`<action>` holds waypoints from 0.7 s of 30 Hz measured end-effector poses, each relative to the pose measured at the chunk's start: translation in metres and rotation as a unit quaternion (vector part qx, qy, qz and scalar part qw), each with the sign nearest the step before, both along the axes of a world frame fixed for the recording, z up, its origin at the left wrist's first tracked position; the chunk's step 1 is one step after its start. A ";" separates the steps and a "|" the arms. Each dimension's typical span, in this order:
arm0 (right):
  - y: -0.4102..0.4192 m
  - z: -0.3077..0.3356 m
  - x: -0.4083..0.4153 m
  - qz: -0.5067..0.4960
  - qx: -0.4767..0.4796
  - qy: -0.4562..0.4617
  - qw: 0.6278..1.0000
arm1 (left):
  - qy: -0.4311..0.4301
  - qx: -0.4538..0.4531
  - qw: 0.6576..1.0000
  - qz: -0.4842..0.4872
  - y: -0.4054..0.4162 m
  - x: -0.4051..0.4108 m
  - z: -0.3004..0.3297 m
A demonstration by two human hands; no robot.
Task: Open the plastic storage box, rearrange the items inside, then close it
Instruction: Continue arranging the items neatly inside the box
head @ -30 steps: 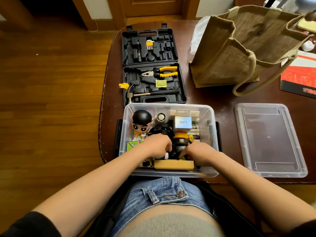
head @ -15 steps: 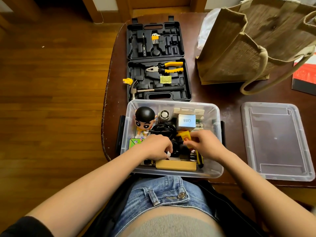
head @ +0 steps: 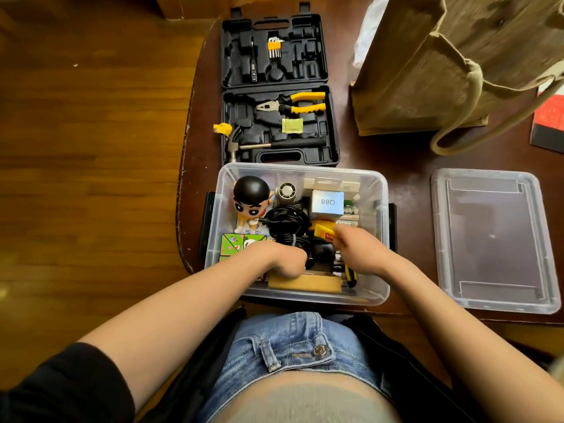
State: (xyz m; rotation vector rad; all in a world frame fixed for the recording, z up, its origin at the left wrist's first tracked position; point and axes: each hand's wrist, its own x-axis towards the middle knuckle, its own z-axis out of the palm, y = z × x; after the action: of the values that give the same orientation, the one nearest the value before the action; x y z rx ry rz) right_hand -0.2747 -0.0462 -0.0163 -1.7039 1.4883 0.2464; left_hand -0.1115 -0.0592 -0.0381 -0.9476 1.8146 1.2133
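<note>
The clear plastic storage box [head: 300, 296] stands open at the near edge of the dark wooden table [head: 406, 169], its walls see-through and a black latch on each short side. Its clear lid [head: 491, 239] lies flat on the table to the right, apart from the box.

Both hands are down inside the box among the items. The left hand [head: 282, 259] is curled at the near middle, knuckles up, just above the tan wooden block [head: 305, 283]; what its fingers close on cannot be told. The right hand [head: 358, 250] has its fingers bent toward the yellow tube [head: 323, 234], touching or pinching its end; the grip itself is hidden.

Inside the box: a black-haired cartoon figure [head: 251, 198] at the far left, a small round fan [head: 287, 192] beside it, a grey carton marked Q88 [head: 328, 203], a coiled black cable [head: 285, 222] in the middle, green printed cards [head: 236, 243] at the left, batteries [head: 348, 216] at the right, and a yellow-and-black tool [head: 351, 274] near the right hand's wrist.

Behind the box lies an open black tool case [head: 277, 87] holding pliers [head: 293, 105], a hammer [head: 265, 145] and hex keys [head: 274, 47]. A jute bag [head: 442, 71] stands on the far right
</note>
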 end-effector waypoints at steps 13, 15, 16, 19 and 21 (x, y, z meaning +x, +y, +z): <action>0.010 -0.017 0.007 0.112 0.017 0.044 0.993 | -0.029 0.004 0.986 0.162 0.008 0.000 -0.008; 0.007 -0.021 0.008 0.129 0.056 0.030 0.990 | -0.030 0.003 0.980 0.195 0.009 0.000 -0.009; 0.006 -0.022 0.009 0.138 0.075 0.021 0.987 | -0.032 0.004 0.978 0.206 0.010 0.000 -0.010; 0.005 -0.024 0.010 0.142 0.119 -0.010 0.983 | -0.036 0.000 0.974 0.225 0.013 -0.002 -0.012; 0.003 -0.025 0.009 0.129 0.132 -0.024 0.982 | -0.038 0.000 0.971 0.238 0.015 -0.003 -0.013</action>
State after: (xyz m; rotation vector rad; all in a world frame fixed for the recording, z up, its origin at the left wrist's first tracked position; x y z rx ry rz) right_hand -0.2659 -0.0428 -0.0413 -1.6692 1.1399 0.5148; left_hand -0.1148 -0.0439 -0.0514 -1.4640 1.5728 1.4350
